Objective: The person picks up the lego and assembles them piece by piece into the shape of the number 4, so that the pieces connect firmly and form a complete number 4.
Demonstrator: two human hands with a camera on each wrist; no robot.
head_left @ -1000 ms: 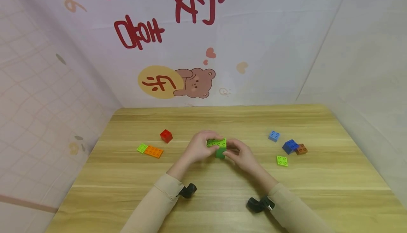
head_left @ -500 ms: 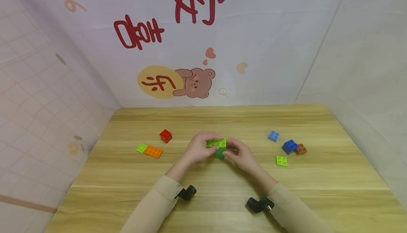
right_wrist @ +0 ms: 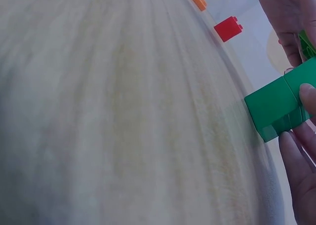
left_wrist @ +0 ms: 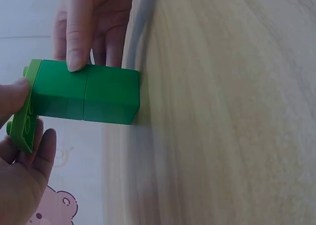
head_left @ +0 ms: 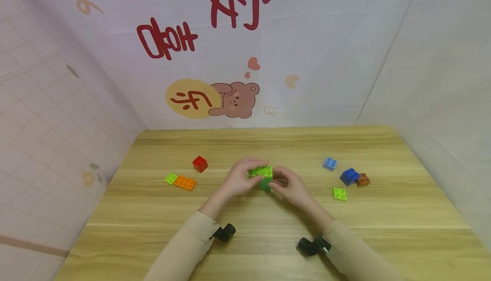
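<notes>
Two dark green toy bricks point(left_wrist: 86, 92) stand stacked upright on the table, with a longer lime plate point(head_left: 261, 172) across the top, overhanging toward the left. My left hand point(head_left: 240, 178) pinches the lime plate between thumb and fingers. My right hand point(head_left: 290, 187) grips the green bricks from the right side; in the left wrist view one of its digits presses near the seam between them. In the right wrist view, part of the lime plate point(right_wrist: 307, 45) shows beyond the green bricks point(right_wrist: 276, 104), cut by the frame edge.
Left of the hands lie a red brick point(head_left: 200, 164), an orange plate point(head_left: 185, 183) and a small lime plate point(head_left: 171, 178). To the right are a light blue brick point(head_left: 330, 164), a dark blue brick point(head_left: 349, 176), a brown brick point(head_left: 363, 180) and another lime plate point(head_left: 339, 194).
</notes>
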